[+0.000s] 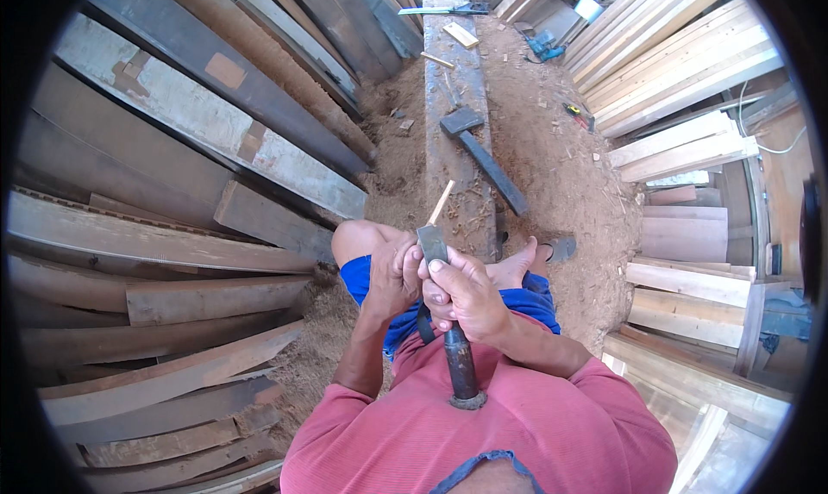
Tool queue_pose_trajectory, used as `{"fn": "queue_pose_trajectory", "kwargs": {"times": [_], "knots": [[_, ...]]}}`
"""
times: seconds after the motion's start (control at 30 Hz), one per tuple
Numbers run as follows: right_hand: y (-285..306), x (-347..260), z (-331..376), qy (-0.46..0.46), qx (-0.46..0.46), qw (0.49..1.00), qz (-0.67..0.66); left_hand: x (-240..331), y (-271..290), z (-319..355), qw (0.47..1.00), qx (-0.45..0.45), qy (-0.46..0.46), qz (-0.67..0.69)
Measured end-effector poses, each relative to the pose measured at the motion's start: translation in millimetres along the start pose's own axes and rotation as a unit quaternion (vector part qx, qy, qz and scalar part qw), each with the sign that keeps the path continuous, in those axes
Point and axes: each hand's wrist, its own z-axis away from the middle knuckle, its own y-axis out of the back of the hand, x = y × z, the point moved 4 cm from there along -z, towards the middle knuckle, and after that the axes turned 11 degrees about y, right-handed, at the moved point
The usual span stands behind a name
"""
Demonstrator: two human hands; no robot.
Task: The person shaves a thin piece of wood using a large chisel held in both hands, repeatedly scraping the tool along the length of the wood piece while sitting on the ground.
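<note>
A wide-bladed chisel [460,365] points away from me, its dark round handle end against the chest of my red shirt. My right hand [470,294] is wrapped round its upper part, with the thumb lying on the metal blade. Beside the blade, my left hand [398,272] is closed, its fingers close against the blade's left edge. A thin pale wooden stick [442,203] sticks out beyond the blade tip; its lower end is hidden behind the blade and fingers. My left fingers seem to grip it.
I sit at a narrow bench [450,162] bearing a dark mallet [496,175], a small wood block [461,34], another stick [437,60] and a handsaw [444,10]. Stacked boards [198,119] line both sides. A blue power tool [545,46] lies on the shaving-strewn floor.
</note>
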Motion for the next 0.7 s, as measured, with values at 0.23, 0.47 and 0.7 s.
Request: {"fn": "queue_pose_trajectory", "kwargs": {"times": [0.23,0.47,0.7], "knots": [[17,-49,17,0.129,0.056,0.99,0.021,-25,1,68,0.944,-0.111,0.272,0.148],[10,1,-22,-0.037,0.035,0.994,-0.093,-26,-30,-1,0.761,-0.042,0.403,0.508],[-3,6,-9,-0.059,0.005,0.997,-0.045,-38,-18,-9,0.861,-0.156,0.33,0.354]]}}
